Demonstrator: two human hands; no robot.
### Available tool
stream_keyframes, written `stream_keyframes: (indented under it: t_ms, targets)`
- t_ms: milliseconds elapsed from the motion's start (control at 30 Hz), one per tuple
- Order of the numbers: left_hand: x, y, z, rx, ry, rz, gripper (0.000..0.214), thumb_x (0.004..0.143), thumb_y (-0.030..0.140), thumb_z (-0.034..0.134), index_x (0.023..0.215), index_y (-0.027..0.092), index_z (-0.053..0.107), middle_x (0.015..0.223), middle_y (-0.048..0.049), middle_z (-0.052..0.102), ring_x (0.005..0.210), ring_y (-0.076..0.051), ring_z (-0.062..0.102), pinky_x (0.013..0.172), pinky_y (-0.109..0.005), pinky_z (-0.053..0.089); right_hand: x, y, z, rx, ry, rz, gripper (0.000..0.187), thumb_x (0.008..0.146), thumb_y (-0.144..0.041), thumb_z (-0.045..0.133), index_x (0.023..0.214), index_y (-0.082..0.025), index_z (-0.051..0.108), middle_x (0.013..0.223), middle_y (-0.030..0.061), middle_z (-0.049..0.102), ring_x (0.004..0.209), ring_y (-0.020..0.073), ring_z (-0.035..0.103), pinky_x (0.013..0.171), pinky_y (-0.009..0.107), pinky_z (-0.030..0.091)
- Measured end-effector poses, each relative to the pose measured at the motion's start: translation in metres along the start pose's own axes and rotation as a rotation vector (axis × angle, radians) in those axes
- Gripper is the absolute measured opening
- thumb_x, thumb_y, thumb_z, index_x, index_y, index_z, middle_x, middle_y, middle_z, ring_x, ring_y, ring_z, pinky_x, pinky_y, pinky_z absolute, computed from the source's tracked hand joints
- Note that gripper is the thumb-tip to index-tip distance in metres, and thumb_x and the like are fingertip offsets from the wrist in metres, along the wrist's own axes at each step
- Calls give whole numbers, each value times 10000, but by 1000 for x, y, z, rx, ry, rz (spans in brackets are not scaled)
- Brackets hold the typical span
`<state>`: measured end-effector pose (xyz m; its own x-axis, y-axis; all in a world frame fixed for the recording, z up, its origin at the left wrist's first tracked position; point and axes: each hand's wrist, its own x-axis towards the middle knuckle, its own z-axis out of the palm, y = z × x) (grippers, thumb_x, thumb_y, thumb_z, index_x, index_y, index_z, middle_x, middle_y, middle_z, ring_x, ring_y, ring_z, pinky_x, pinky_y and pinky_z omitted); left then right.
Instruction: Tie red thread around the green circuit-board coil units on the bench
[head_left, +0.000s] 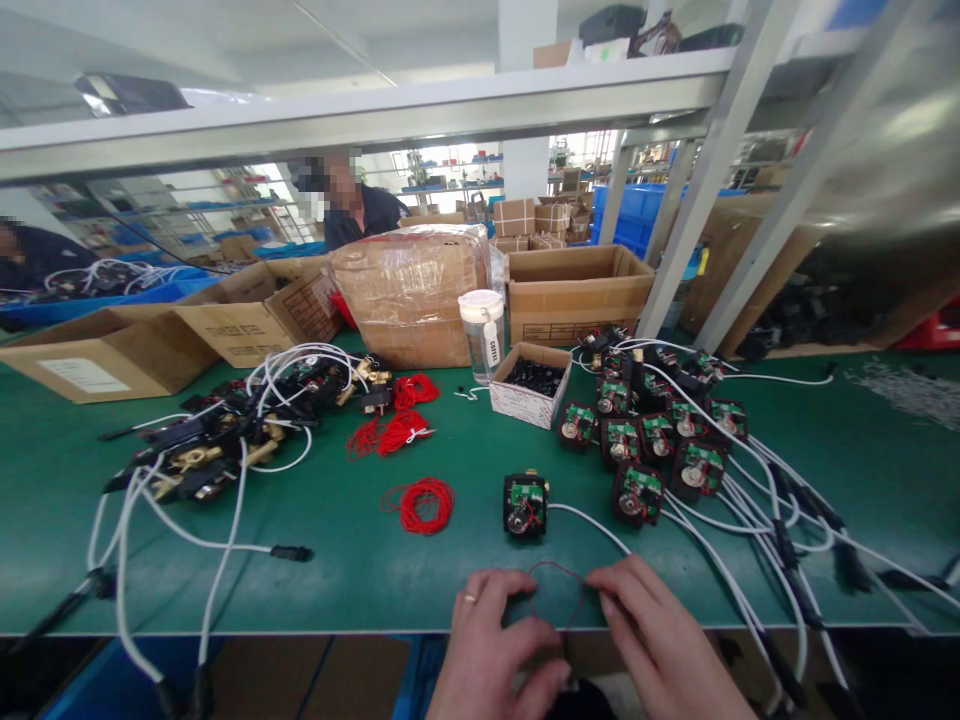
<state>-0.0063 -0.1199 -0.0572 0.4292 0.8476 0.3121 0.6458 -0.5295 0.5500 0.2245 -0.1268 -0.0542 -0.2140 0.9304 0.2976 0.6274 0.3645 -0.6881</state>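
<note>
Between my hands, at the front edge of the green table, a thin red wire [556,565] bends in a loop. My left hand [499,635], with a ring on one finger, pinches one side of it. The fingertips of my right hand [646,625] are closed on its other side. Just beyond them lies a square black unit [525,506] with a green circuit board and a white cable [592,522] running toward my right hand. A coil of red wire [426,505] rests to the left, with more red wire bundles [397,428] behind it.
Several similar units [637,492] with white cables crowd the right. Brass-fitted units [202,465] are piled at left. Behind stand a small box of black parts [525,405], a clear bottle [481,340] and cardboard boxes [420,300]. A person [367,212] is beyond the table.
</note>
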Motion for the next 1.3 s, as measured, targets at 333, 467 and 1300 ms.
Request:
stream_keyframes:
  t_ms: [333, 467, 1300]
  targets:
    - [-11, -6, 27, 104, 175, -42, 280, 749, 38, 659, 915, 262, 684, 1213, -80, 626, 1115, -283, 592, 930, -450, 536, -6, -3, 8, -93, 2, -69, 312, 971, -131, 470, 1238, -274, 547, 1037, 51, 630, 928, 175, 676, 804, 272, 601]
    - [-13, -9, 27, 32, 215, -88, 403, 797, 57, 597, 1141, 259, 653, 1279, -118, 588, 1158, -289, 588, 948, -468, 548, -11, -2, 20, -171, -2, -144, 365, 906, -96, 519, 1238, -243, 560, 1033, 73, 632, 905, 199, 670, 776, 293, 604]
    - [31, 20, -20, -394, -4, -404, 185, 757, 62, 560, 799, 207, 667, 782, -9, 704, 701, -157, 672, 652, -250, 539, 11, -35, 19, 27, -14, 109, 126, 854, -126, 535, 883, -239, 582, 879, 16, 577, 803, 181, 610, 688, 282, 526]
